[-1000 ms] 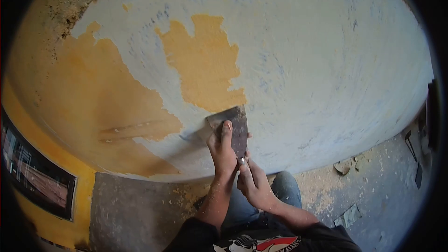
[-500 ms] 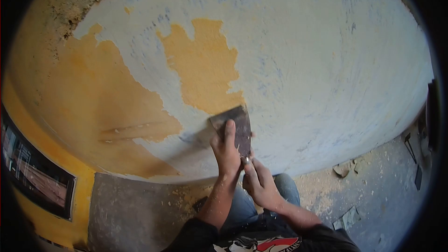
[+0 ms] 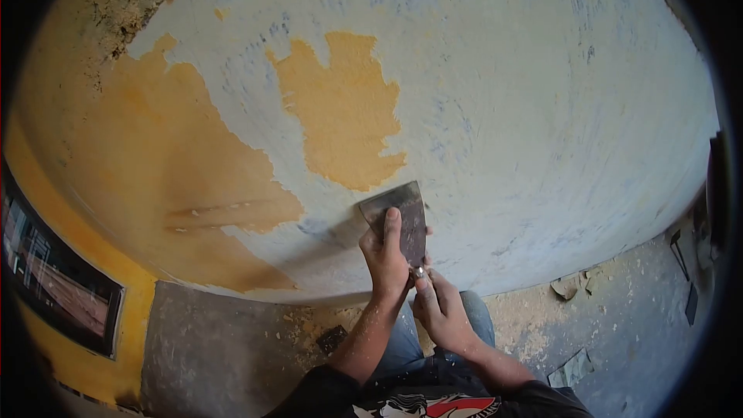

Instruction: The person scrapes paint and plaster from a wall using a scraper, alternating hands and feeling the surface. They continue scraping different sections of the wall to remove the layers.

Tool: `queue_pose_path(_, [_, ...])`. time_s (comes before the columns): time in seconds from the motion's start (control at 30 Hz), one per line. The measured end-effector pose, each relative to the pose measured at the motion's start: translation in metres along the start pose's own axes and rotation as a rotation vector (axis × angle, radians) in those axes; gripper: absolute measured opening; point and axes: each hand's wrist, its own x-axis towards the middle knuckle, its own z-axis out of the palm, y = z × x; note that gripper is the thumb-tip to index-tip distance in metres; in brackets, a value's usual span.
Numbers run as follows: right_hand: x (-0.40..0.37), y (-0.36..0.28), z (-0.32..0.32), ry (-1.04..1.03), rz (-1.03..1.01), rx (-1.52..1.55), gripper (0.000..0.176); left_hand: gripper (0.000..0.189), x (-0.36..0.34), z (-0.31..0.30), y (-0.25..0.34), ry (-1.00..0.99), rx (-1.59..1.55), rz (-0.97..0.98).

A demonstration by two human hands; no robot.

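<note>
A broad dark metal scraper [image 3: 410, 231] points up at the wall, just below the lower edge of a ragged yellow paint patch [image 3: 340, 112]. My left hand [image 3: 385, 265] grips the blade's left side, thumb laid along its face and fingers mostly hidden behind it. Lower down, my right hand [image 3: 447, 316] is closed around the scraper's handle, which is largely covered by the fingers. Pale whitish paint [image 3: 503, 155] surrounds the patch on the wall. Whether the blade's edge touches the wall is hard to tell.
A larger yellow area [image 3: 174, 139] spreads over the left of the wall. Paint flakes litter the grey floor [image 3: 209, 348], with bigger peeled pieces [image 3: 571, 368] at right. A dark-framed window or panel [image 3: 112, 321] is at lower left, and a dark object [image 3: 331, 339] lies near my left forearm.
Both hands and the scraper have shifted slightly right and down, leaving a gap between the blade and the yellow patch. The view has moved a little too.
</note>
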Motion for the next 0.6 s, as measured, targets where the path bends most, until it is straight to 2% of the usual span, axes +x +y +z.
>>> queue_pose_path(0.07, [0.009,-0.016,0.001,-0.014,-0.062,-0.012,0.036,0.043,0.007,-0.004,0.012,-0.094,0.004,-0.097])
queue_pose_path(0.13, [0.010,-0.027,-0.002,-0.042,-0.084,-0.091,0.035,0.043,0.007,0.003,0.020,-0.007,-0.043,-0.064])
queue_pose_path(0.27, [0.004,-0.016,-0.002,-0.033,-0.036,-0.009,0.032,0.042,0.006,-0.001,0.011,-0.084,-0.028,-0.068])
queue_pose_path(0.4, [0.009,-0.036,-0.002,-0.063,-0.039,0.034,0.033,0.042,0.002,0.004,0.020,-0.044,-0.037,-0.106])
queue_pose_path(0.57, [0.000,-0.035,-0.006,-0.027,0.031,-0.067,0.034,0.042,0.009,0.008,0.020,-0.090,-0.048,-0.086])
queue_pose_path(0.6, [0.007,-0.039,-0.004,-0.021,-0.008,-0.064,0.035,0.041,0.006,0.006,0.017,-0.091,-0.056,-0.106])
